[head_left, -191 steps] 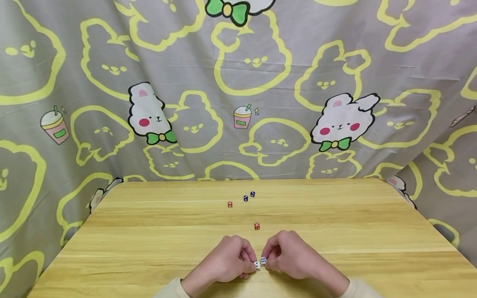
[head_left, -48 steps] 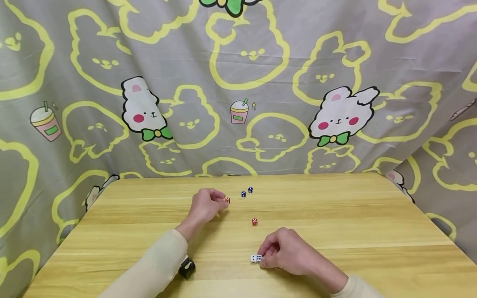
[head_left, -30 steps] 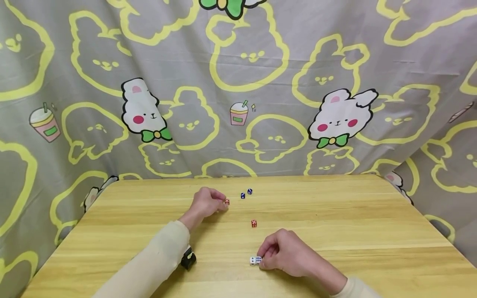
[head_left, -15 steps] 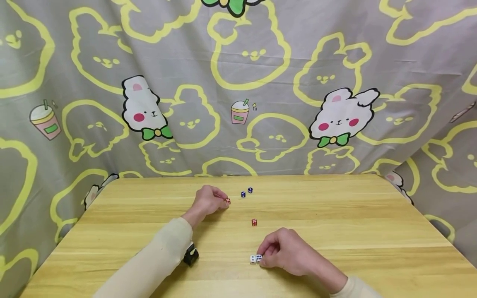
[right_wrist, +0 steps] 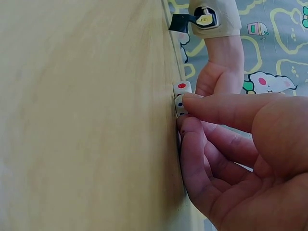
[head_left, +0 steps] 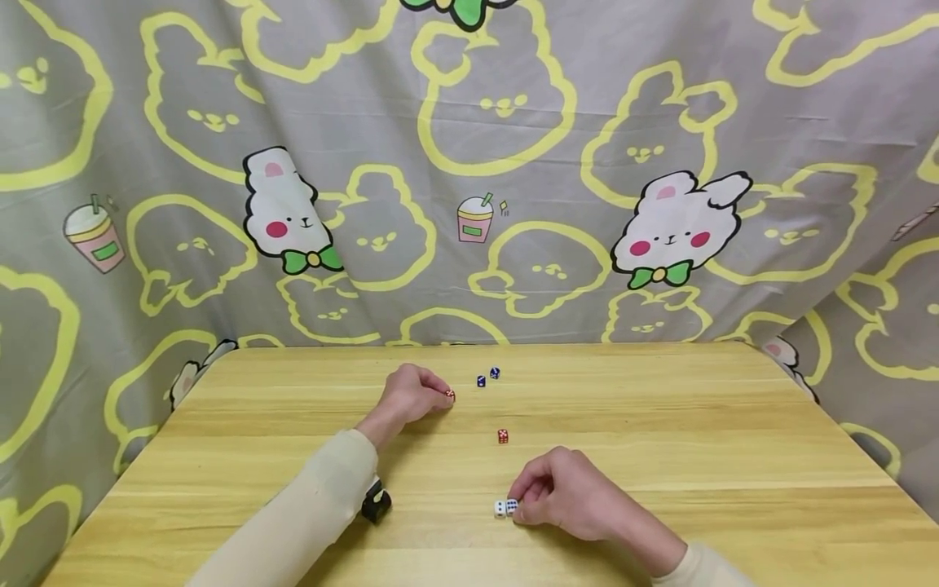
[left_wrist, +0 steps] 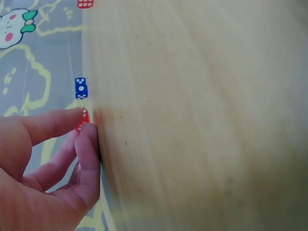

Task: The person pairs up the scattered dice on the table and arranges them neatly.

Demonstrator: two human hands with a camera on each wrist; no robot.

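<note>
Toward the back of the table, my left hand (head_left: 411,393) pinches a red die (head_left: 451,396) between thumb and finger; the left wrist view shows this red die (left_wrist: 85,117) partly covered by the fingertips. Near the front, my right hand (head_left: 565,497) pinches a white die (head_left: 512,507) with blue pips. Against that die's left side stands a second white die (head_left: 500,509); in the right wrist view its red one-pip face (right_wrist: 182,86) shows. Another red die (head_left: 502,436) lies alone between the two hands.
Two blue dice, a nearer blue die (head_left: 481,381) and a farther blue die (head_left: 495,373), lie just right of the left hand. A patterned curtain (head_left: 513,204) hangs behind the wooden table (head_left: 660,424). A black wrist mount (head_left: 376,503) sits under the left sleeve.
Since the earliest frame, my left hand has left the white dice and reached back to the red die, lately closing its fingertips on it. The two white dice now stand side by side.
</note>
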